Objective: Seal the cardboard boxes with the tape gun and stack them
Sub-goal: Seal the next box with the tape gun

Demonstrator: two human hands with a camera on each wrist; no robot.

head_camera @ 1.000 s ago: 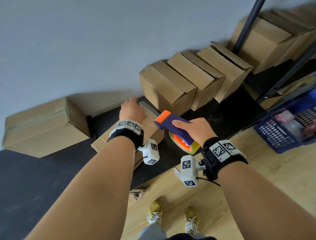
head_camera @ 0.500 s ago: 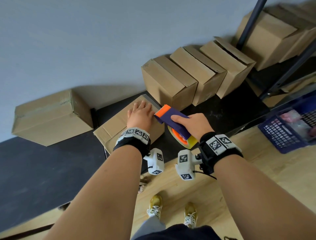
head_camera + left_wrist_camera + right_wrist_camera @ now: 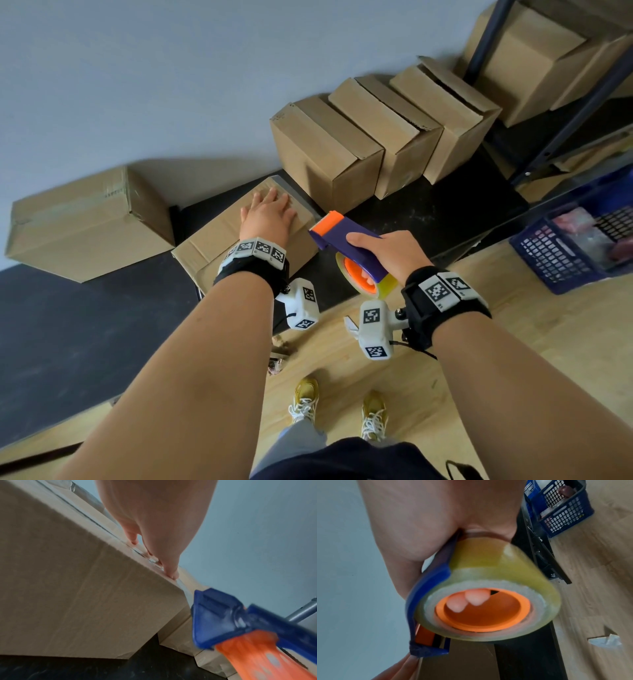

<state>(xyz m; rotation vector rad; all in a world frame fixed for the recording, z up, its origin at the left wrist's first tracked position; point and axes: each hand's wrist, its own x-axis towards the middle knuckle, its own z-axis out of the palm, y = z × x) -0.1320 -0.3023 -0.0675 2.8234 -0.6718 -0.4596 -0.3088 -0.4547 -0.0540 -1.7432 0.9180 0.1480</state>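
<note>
A closed cardboard box (image 3: 212,240) lies on the black platform in front of me, with clear tape along its top seam (image 3: 96,519). My left hand (image 3: 269,219) lies flat on its top, fingers straight (image 3: 169,573). My right hand (image 3: 390,253) grips the blue and orange tape gun (image 3: 346,240) just right of the box, cutter end pointing at it. Its roll of clear tape (image 3: 489,574) hangs under my palm, with two fingertips (image 3: 474,597) showing inside the orange core.
Three more boxes (image 3: 342,144) stand in a row against the wall behind. A taped box (image 3: 78,222) lies at the left. A dark shelf frame (image 3: 575,113) with boxes stands at the right, a blue basket (image 3: 579,246) below it. My shoes (image 3: 305,401) stand on wooden floor.
My left hand slid back from the box's far edge and now lies flat on its top. The tape gun lifted slightly and stays beside the box's right end.
</note>
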